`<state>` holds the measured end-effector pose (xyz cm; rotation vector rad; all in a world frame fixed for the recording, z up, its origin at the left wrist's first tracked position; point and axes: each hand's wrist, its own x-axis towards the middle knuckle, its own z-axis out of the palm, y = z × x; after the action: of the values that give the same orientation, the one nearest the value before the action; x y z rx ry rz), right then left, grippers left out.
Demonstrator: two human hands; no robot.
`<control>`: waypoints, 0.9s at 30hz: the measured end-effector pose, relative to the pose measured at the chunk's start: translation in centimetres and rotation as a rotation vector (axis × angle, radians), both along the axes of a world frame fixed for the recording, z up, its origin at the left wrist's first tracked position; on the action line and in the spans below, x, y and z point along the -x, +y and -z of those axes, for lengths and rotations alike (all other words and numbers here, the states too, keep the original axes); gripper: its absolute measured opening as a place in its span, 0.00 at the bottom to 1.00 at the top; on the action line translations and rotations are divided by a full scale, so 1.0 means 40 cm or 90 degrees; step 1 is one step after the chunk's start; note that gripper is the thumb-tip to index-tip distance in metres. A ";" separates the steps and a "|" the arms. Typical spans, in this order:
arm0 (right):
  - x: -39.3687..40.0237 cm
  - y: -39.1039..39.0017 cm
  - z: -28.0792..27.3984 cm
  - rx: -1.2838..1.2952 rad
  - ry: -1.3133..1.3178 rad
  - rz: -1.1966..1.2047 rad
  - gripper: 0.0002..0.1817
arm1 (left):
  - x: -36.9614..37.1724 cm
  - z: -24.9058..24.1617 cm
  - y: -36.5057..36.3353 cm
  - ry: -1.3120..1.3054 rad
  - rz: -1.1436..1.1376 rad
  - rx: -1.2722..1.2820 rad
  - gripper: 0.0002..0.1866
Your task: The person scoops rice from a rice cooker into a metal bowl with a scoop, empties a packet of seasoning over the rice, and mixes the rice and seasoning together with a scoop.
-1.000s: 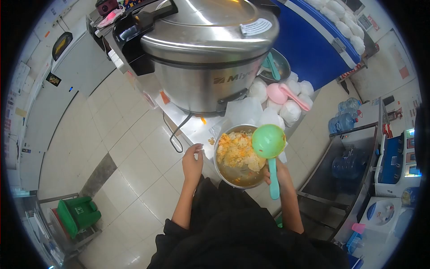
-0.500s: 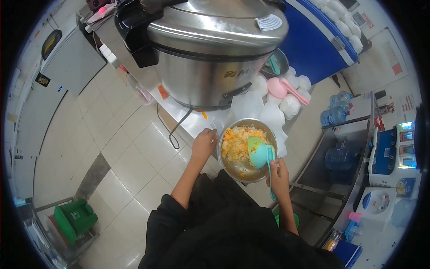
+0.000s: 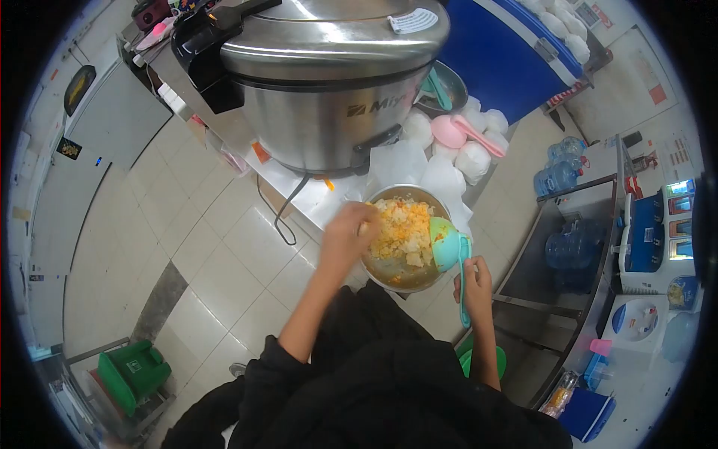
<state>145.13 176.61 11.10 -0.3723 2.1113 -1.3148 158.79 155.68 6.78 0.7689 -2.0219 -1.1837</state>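
A metal bowl holds a yellow-orange rice mixture with pale lumps in it. My right hand is closed around the handle of a turquoise ladle. The ladle's cup rests against the right side of the rice, with orange bits stuck to it. Over the bowl's left rim, my left hand is smeared by motion. Its fingers look bent at the edge of the rice, but whether they grip anything cannot be made out.
A big steel rice cooker stands on the table behind the bowl. White wrapped bundles, a pink ladle and another metal bowl sit to its right, near a blue cooler box. A black cord hangs off the table.
My left hand has moved from beside the bowl up over its left rim. My right hand and the turquoise ladle have shifted right, and the rice is now heaped higher.
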 end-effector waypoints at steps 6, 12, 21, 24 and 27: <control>0.017 0.019 -0.005 0.026 -0.011 -0.015 0.10 | 0.019 -0.007 0.123 -0.039 0.192 0.230 0.14; 0.017 0.046 0.012 0.046 -0.018 -0.013 0.10 | -0.072 0.169 -0.013 -0.067 -0.180 -0.030 0.15; 0.008 0.056 0.001 0.031 -0.027 -0.008 0.11 | -0.041 0.247 -0.053 -0.249 0.000 0.092 0.10; 0.011 0.055 0.011 0.025 -0.036 -0.011 0.11 | -0.038 0.245 -0.063 -0.308 0.041 0.130 0.08; 0.017 0.056 0.015 0.036 -0.044 -0.022 0.11 | -0.050 0.182 -0.075 -0.304 0.050 0.107 0.08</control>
<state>144.43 178.86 10.50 -0.3805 2.0046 -1.3508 160.78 152.69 -0.50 0.9620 -2.5233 -0.9136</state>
